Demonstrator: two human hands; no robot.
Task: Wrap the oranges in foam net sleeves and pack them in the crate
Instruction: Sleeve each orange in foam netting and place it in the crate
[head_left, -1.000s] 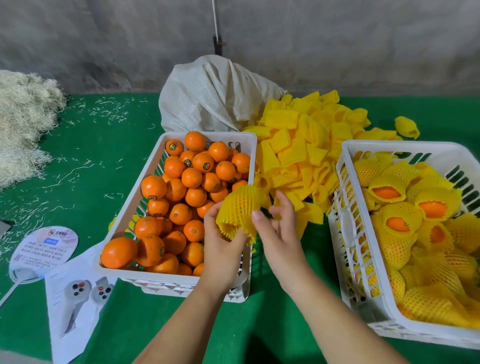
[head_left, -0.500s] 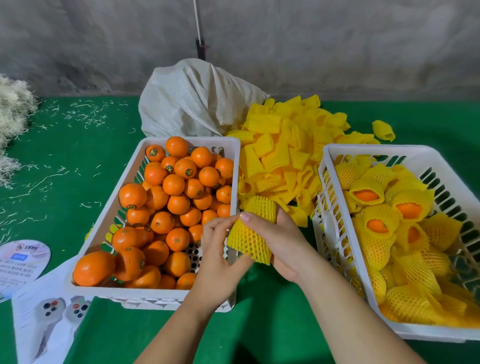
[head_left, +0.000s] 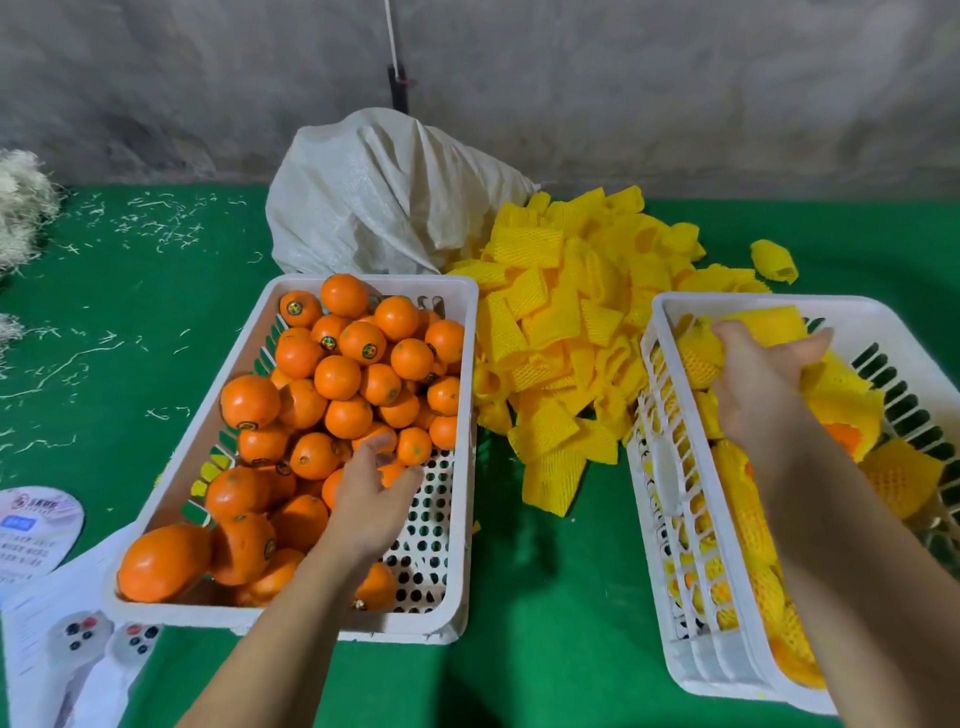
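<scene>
From my feed, left hand (head_left: 371, 493) reaches into the orange basket (head_left: 462, 467), fingers loosely curled over an orange (head_left: 387, 473); right hand (head_left: 763, 384) grips a sleeved orange (head_left: 748, 325) right of it.

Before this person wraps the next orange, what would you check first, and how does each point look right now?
1. Bare oranges left in the white plastic crate: ok, plenty.
2. Left hand gripping an orange: cannot tell; its fingers reach among the fruit.
3. Right hand free: not ok, it rests on a wrapped orange in the right white crate.
4. Loose yellow foam net sleeves within reach: ok, heaped between the crates.
5. Room in the right crate: ok.
</scene>
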